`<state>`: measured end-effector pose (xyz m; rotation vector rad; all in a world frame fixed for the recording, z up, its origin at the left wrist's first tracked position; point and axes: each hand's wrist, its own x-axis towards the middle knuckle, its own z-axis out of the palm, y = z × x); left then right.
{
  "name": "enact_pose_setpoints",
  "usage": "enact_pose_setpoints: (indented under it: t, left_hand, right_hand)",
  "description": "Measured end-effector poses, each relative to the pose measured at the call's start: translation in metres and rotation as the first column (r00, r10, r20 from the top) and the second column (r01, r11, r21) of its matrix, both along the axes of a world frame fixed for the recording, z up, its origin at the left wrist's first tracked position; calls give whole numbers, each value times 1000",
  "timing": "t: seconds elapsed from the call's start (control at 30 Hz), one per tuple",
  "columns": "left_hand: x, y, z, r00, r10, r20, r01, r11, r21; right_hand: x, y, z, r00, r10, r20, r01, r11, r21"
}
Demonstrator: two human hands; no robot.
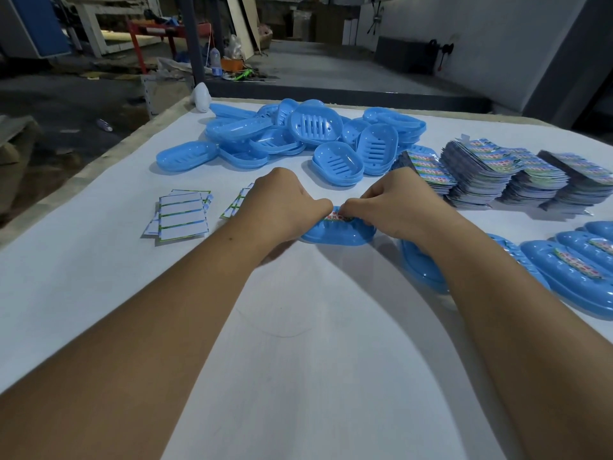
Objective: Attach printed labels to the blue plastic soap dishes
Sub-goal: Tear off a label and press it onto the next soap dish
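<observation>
White-covered table [99, 293] in a dim workshop: loose blue dishes [315, 127] piled at the far edge, printed label stacks [497, 174] far right, blank sticker sheets [182, 214] left. Left hand [285, 207] and right hand [394, 210] both grip one soap dish [338, 232] at centre, fingers curled, pinching a printed label [335, 216] onto its top. Labelled dishes [570, 270] lie at right.

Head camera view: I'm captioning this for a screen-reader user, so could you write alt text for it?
Two bare hands, the left hand and the right hand, pinch a colourful printed label onto an oval blue plastic soap dish on a white table. Behind lie a heap of unlabelled blue dishes and stacks of printed labels; labelled dishes sit at right.
</observation>
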<state>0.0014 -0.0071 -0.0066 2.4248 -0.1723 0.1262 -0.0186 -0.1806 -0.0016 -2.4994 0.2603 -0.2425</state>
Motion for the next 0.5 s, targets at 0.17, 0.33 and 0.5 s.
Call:
enact_pose_setpoints:
  t: [0.17,0.33,0.5]
  left_hand:
    - [-3,-1,2,998,1,56,-5,998,66]
    - [-6,-3,2,993,-16,115,-1,989,148]
    - [-7,-3,4,983,-49,178,8,974,227]
  right_hand:
    - [0,2,-1,1000,8,15,-8,1000,-28]
    - [-1,3,-1,1000,10,26,-8,998,-60]
    - [-1,3,0,1000,11,29,-9,996,-85]
